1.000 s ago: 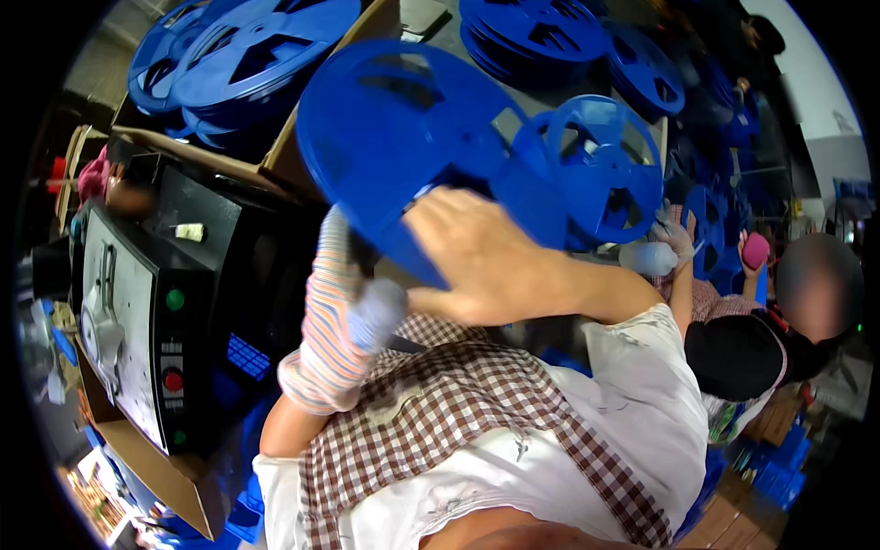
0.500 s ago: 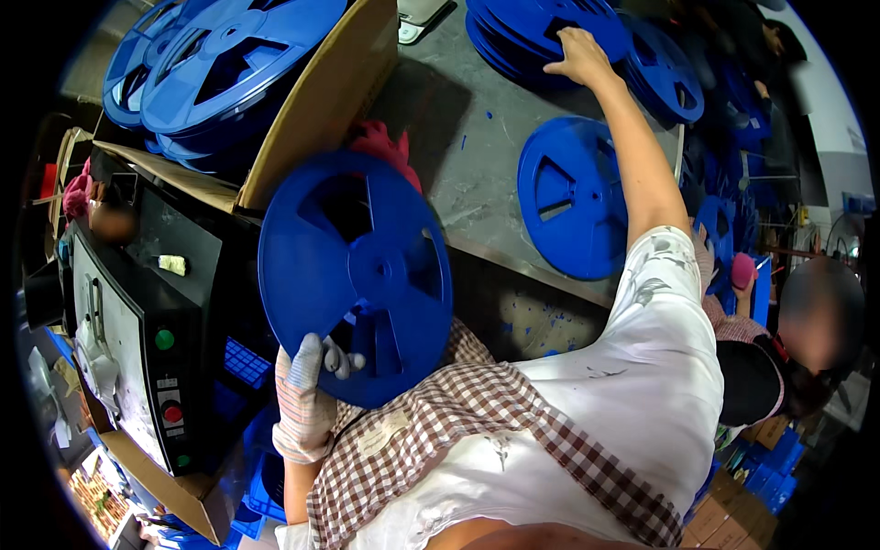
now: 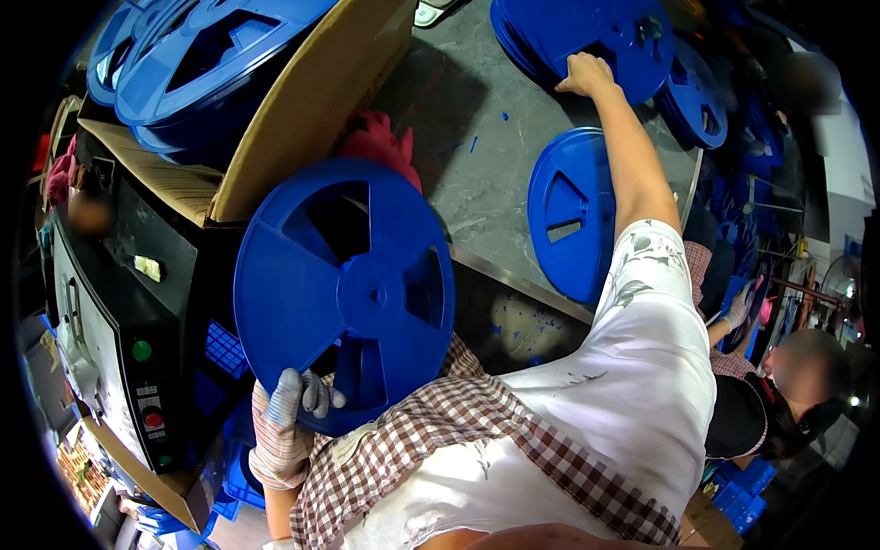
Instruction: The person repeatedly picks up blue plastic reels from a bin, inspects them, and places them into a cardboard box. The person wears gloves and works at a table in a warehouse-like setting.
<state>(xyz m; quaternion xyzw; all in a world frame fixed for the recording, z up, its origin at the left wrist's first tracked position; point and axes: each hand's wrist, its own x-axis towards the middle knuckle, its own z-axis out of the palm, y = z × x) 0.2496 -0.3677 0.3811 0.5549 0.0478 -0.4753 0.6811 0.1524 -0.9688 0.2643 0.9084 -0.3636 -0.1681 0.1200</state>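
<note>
My left hand (image 3: 282, 426), in a striped glove, grips the lower edge of a blue plastic reel (image 3: 374, 293) with large cut-out windows. The reel stands upright in front of my checked apron. My right arm reaches far across the grey table, and the bare right hand (image 3: 588, 75) is closed on the near rim of the top blue reel (image 3: 632, 50) of a stack. Its thumb and fingertips are partly hidden at the rim. Another blue reel (image 3: 564, 206) lies flat on the table, partly covered by my right forearm.
A cardboard box (image 3: 316, 101) full of blue reels stands at the left, beside a black machine (image 3: 151, 339) with coloured buttons. A pink glove (image 3: 380, 151) lies by the box. More reels (image 3: 692, 101) lean at the table's right edge. A co-worker (image 3: 747, 412) sits at the right.
My right hand has closed from spread fingers onto the top reel's rim, and that reel has shifted and tilted slightly. The left hand still holds its reel. The whole view has shifted a little.
</note>
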